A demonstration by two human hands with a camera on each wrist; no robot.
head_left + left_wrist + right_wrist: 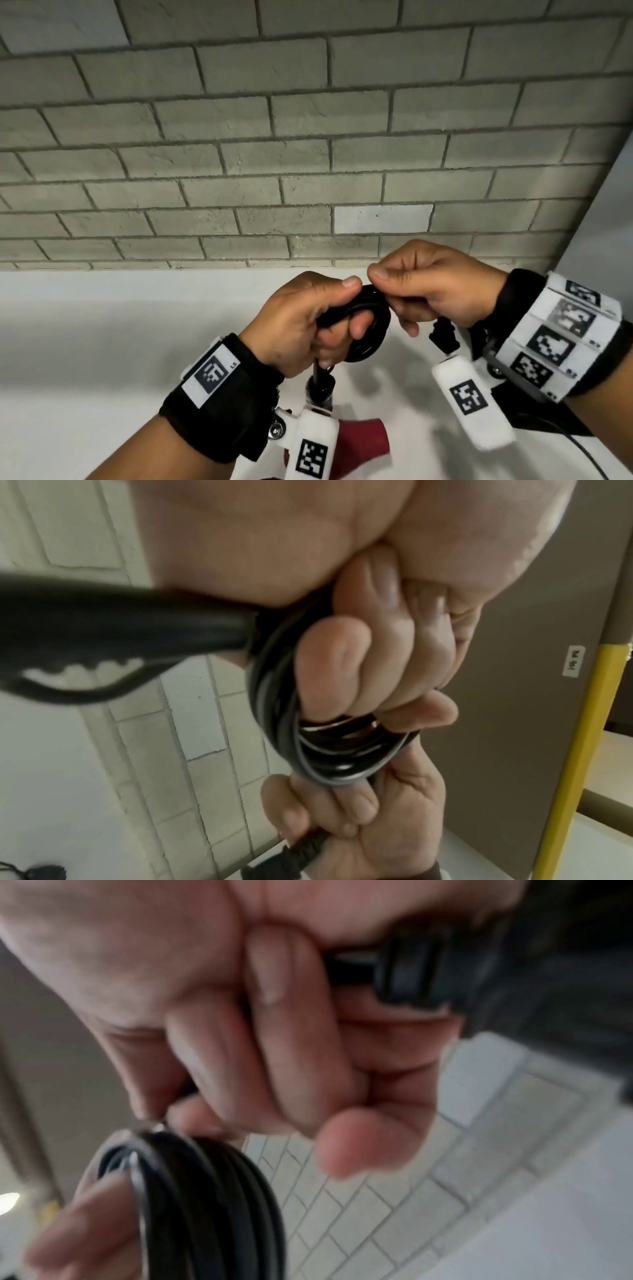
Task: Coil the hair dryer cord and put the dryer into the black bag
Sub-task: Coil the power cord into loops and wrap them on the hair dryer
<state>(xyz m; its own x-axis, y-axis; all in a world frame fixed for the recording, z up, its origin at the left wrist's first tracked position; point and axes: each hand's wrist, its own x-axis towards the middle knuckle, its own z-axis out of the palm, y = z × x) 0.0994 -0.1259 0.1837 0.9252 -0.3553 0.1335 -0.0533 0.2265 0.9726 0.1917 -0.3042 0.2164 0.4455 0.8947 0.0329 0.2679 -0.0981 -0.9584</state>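
The black cord (371,323) is wound into a small coil of several loops, held up in front of the brick wall. My left hand (308,322) grips the coil (308,750), fingers curled through it. My right hand (424,284) pinches the cord's end at the top of the coil (212,1191); the black plug (444,334) hangs under its palm, and shows as the plug (411,969) in the right wrist view. The dark red hair dryer (363,442) dangles from the cord below my left wrist, mostly hidden by the wrist camera. The black bag is out of sight.
A grey brick wall (308,137) stands close ahead above a white surface (102,342). A thin black cable (582,448) runs from my right wrist unit. In the left wrist view a yellow post (578,737) stands beside a grey panel.
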